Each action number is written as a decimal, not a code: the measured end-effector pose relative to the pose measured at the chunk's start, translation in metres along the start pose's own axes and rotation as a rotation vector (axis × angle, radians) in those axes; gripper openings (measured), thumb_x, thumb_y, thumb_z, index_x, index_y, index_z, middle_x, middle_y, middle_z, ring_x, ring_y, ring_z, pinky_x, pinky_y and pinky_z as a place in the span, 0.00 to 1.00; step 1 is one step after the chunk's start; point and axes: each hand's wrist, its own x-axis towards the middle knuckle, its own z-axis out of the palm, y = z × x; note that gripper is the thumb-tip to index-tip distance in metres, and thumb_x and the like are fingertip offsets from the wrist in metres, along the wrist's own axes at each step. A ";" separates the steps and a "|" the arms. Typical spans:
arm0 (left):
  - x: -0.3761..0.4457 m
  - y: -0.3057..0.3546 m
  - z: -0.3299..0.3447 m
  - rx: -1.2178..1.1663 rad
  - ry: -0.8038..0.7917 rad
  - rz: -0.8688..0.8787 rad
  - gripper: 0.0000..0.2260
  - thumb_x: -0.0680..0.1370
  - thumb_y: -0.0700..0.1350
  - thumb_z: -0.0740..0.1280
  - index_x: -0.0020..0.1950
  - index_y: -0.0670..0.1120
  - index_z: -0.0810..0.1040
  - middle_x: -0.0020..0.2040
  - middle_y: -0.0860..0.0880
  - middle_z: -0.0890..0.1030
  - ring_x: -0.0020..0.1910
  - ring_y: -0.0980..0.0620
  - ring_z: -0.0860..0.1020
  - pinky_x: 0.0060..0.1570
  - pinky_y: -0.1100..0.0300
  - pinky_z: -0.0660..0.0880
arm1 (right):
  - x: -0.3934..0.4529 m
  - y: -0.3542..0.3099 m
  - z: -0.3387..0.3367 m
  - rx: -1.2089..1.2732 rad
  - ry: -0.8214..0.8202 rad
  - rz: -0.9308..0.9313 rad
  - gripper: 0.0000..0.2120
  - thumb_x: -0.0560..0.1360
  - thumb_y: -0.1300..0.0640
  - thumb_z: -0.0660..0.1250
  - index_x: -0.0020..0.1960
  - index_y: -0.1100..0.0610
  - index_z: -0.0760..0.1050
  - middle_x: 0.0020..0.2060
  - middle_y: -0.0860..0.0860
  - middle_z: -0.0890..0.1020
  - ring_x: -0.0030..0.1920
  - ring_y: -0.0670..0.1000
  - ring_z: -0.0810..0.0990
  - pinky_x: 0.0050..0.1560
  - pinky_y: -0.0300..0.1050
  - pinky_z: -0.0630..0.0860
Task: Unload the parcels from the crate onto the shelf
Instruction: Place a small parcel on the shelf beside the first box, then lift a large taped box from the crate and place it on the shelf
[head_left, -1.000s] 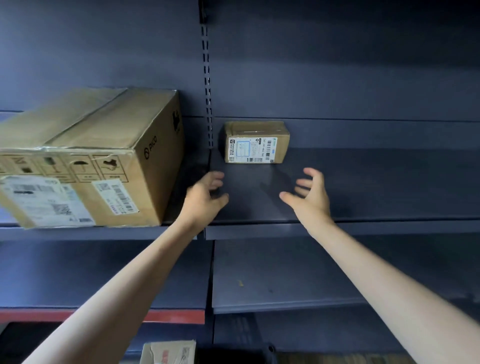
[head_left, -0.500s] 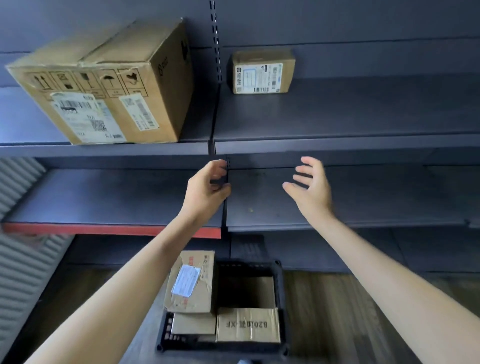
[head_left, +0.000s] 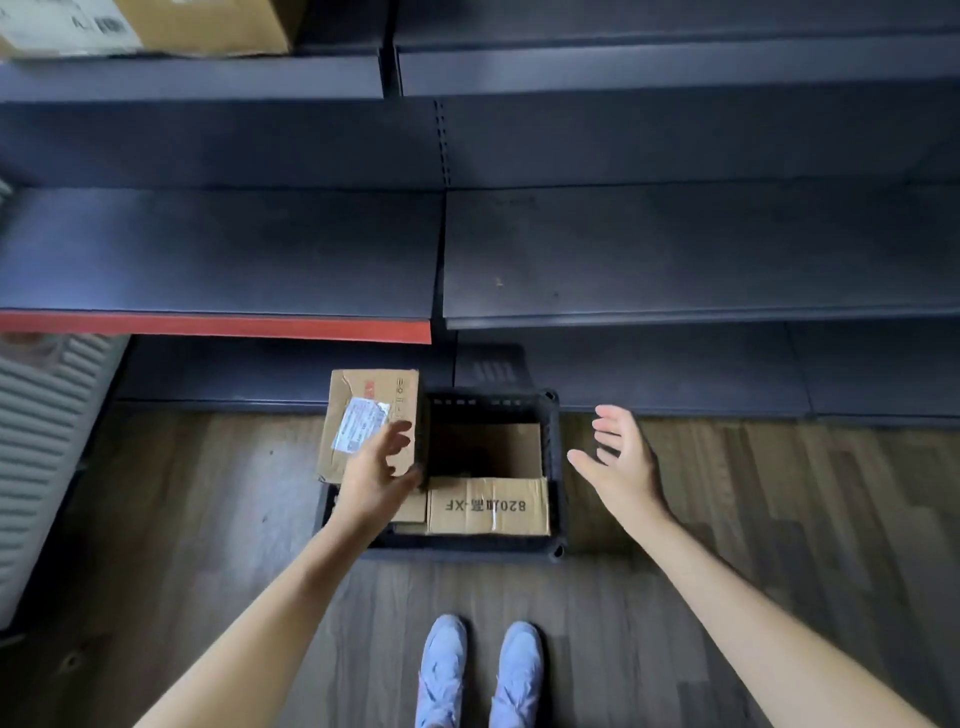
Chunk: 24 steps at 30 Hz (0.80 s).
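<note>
Hands reach down toward a black plastic crate (head_left: 554, 457) that sits on the wood-plank floor (head_left: 779, 519) just in front of the dark metal shelving; the left hand (head_left: 375, 474) has its fingers spread and loosely bent against the near right part of a tall cardboard parcel (head_left: 363, 415) that stands at the left end of the crate and rises above its rim, though whether the hand really grips it or only touches it I cannot tell; a white shipping label (head_left: 359, 423) is stuck aslant on that parcel's face, just left of the fingertips; the right hand (head_left: 621, 467) hangs in the air beside the crate's right wall, palm turned left, fingers straight and apart, holding nothing; inside the crate, along its near side, lies a flat brown parcel (head_left: 488, 505) with printed characters on top, and a smaller carton (head_left: 413, 512) shows partly under the left hand; the far right part of the crate looks dark and hollow; the middle shelf (head_left: 675, 249) stretches across the far side, its left section edged with a red strip (head_left: 218, 326); on the top shelf at far left the bottom of a large cardboard box (head_left: 208, 26) shows; two pale blue shoes (head_left: 478, 670) stand at the near edge.
</note>
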 end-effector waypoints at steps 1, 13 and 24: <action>-0.004 -0.014 0.006 -0.001 -0.015 -0.022 0.22 0.71 0.33 0.69 0.64 0.42 0.72 0.56 0.41 0.78 0.56 0.44 0.77 0.49 0.54 0.75 | -0.004 0.013 0.003 -0.011 0.001 0.025 0.25 0.69 0.71 0.70 0.63 0.61 0.68 0.61 0.58 0.73 0.58 0.52 0.72 0.61 0.44 0.69; 0.000 -0.164 0.077 0.048 -0.153 -0.115 0.24 0.70 0.34 0.71 0.65 0.42 0.71 0.56 0.41 0.79 0.57 0.46 0.77 0.55 0.57 0.74 | -0.004 0.165 0.054 -0.097 -0.009 0.187 0.30 0.67 0.71 0.72 0.66 0.60 0.67 0.61 0.57 0.72 0.60 0.53 0.72 0.62 0.45 0.69; 0.048 -0.268 0.160 0.031 -0.091 -0.181 0.29 0.69 0.40 0.74 0.69 0.48 0.68 0.58 0.49 0.75 0.55 0.49 0.76 0.53 0.57 0.74 | 0.043 0.304 0.096 -0.164 0.025 0.167 0.39 0.65 0.69 0.74 0.71 0.53 0.61 0.64 0.51 0.68 0.62 0.49 0.70 0.61 0.37 0.68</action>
